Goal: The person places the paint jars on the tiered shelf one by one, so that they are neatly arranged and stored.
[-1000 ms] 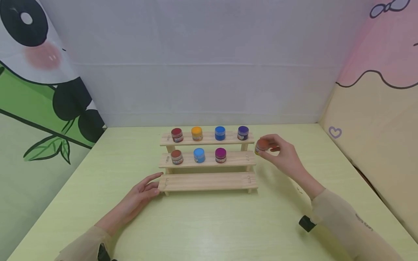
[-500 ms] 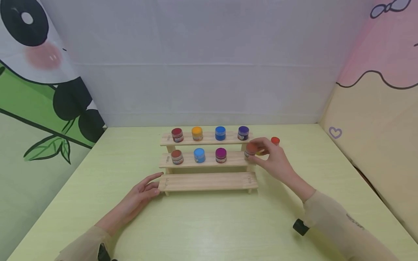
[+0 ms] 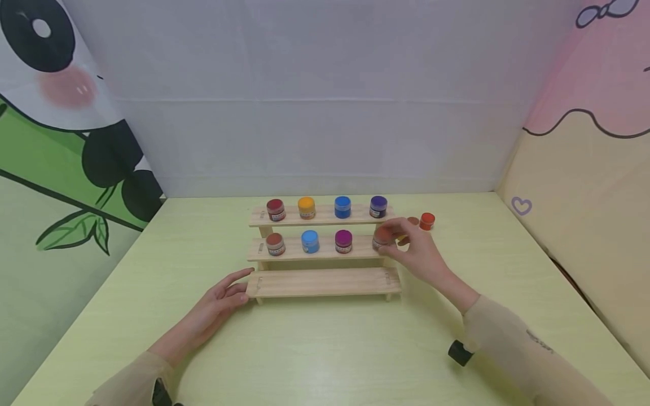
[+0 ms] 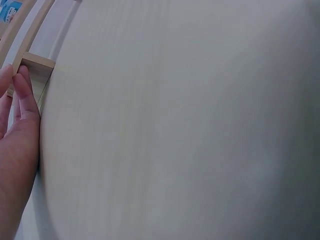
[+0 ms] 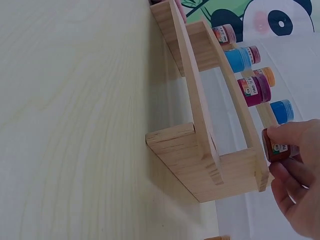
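Head view has the right hand [image 3: 413, 256] over at the right end of the middle step of a three-step wooden rack [image 3: 323, 282], fingers curled around a little brown paint jar [image 3: 382, 237] and pinching it right at that step's edge; can't really tell if the jar's bottom is touching the wood yet. Right wrist view backs this up: thumb and fingertips [image 5: 285, 177] wrapped round the jar [image 5: 276, 145], label facing out, sitting just past the purple-magenta jar [image 5: 254, 90]. Left hand [image 3: 219, 301] is flat on the yellow-green table [image 3: 325, 361], fingers straight and relaxed, fingertips touching the left end of the bottom step, holding nothing; the left wrist view shows those fingertips [image 4: 24, 82] against the rack's corner block. Top step carries four jars: dark red, yellow, blue, violet. Middle step already has a brown one, a light blue one and the magenta one. Off to the right of the rack, an orange-red jar [image 3: 427, 220] stands on the table, close behind the right hand.
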### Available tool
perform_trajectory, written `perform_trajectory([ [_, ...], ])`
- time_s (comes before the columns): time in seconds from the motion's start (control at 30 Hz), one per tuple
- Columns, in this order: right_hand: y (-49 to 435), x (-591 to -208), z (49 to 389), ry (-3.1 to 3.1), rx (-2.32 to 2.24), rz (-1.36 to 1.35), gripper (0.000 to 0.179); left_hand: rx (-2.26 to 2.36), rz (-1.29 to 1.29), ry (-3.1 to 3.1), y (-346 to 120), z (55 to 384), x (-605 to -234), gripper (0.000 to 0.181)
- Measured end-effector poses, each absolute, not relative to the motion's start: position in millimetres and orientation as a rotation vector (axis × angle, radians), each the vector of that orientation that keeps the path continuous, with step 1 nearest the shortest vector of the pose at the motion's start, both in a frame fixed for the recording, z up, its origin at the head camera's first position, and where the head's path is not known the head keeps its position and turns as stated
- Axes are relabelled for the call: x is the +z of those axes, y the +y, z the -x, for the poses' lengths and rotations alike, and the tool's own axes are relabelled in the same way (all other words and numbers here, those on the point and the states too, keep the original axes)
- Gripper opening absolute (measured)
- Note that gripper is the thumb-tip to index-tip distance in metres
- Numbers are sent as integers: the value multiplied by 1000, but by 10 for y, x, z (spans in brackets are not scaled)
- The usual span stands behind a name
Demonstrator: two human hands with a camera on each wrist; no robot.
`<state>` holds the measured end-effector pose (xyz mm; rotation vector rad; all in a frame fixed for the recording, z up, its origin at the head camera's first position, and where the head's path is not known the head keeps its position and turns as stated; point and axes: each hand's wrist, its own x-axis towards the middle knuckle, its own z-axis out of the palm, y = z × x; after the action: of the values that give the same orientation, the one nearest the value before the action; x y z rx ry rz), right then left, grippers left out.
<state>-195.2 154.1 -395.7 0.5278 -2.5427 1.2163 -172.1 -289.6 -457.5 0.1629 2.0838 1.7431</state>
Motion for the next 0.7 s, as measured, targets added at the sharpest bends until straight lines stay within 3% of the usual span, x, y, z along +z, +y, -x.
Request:
perform_trajectory([
  [0.7, 1531, -4033, 1982, -2565, 1201, -538, 50, 1752, -164, 2081, -2910, 1760, -4609, 66],
])
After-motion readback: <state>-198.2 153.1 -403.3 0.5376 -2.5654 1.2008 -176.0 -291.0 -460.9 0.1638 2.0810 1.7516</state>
